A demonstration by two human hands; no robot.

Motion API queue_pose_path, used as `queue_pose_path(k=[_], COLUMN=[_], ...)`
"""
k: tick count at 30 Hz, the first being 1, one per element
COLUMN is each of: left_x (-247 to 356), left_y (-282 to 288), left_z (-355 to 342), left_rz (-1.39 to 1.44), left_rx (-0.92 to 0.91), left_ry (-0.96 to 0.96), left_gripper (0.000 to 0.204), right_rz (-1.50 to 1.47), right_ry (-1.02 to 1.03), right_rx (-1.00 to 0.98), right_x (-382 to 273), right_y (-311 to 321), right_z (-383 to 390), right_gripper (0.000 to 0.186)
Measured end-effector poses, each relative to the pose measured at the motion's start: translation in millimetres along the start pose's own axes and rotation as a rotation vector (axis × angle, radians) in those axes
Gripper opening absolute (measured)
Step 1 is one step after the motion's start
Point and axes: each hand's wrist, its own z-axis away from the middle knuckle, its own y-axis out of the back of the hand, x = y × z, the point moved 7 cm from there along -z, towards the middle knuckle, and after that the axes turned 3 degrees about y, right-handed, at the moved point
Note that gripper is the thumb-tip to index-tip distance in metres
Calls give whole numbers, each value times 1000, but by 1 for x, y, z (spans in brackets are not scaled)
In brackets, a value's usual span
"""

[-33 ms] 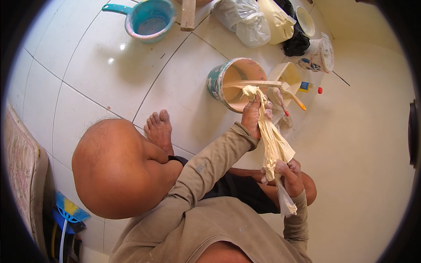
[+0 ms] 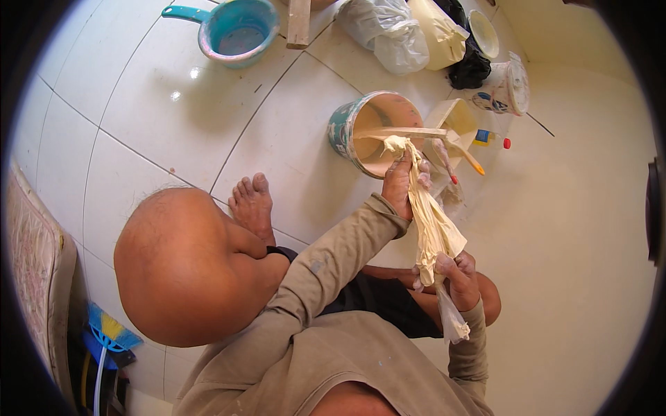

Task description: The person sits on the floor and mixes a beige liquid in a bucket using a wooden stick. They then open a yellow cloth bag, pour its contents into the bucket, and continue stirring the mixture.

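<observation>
Around the teal bucket [image 2: 338, 132], everything is seen placed as in the earlier frame, and the same two-handed hold is kept. Well to the bucket's left, on the person's side, a padded patterned mattress [image 2: 39, 284] is seen on edge, with a blue-and-yellow broom [image 2: 112, 331] near it. Farther off than the bucket and to its left, a blue dipper [image 2: 210, 43] is set on the tiled floor [image 2: 166, 132]. Across the bucket's mouth a wooden stick [image 2: 406, 132] is laid. At the bucket's near rim, the left hand [image 2: 397, 186] is reached out on a slanting forearm, its fingers closed around the upper part of a crumpled cream bag [image 2: 433, 232]. The bag is stretched from before the bucket's mouth back toward the person; whether the rim is touched cannot be told. Nearer the person and right of the bucket, the bag's lower part is gripped by the right hand [image 2: 458, 277], its elbow bent and thumb on top. Below that hand a clear plastic end [image 2: 453, 319] is left hanging. Just right of the bucket, an orange-handled brush [image 2: 474, 162] is rested against a cream container [image 2: 460, 111].
</observation>
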Motion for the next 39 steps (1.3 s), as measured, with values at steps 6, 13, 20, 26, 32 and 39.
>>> queue_pose_path(k=[6,13,20,26,32,39], left_x=[0,-3,-1,-1,5,9], left_y=[7,-6,-5,-4,-6,-10], left_z=[-7,-4,-4,-2,1,1], left_rz=[154,253,177,177,28,5], left_rx=[-117,-223,-184,-145,-86,-91], left_ry=[37,108,54,6,-35,-98], left_gripper=[19,20,37,44,44,49], right_rz=[2,-98,424,584,894,1017], right_ry=[17,-4,144,197,341,228], right_rx=[-77,-77,60,141,203,116], right_x=[4,11,5,4,5,15], right_y=[2,4,19,22,28,30], right_z=[-3,-5,-8,-8,-3,0], right_gripper=[33,34,32,23,24,15])
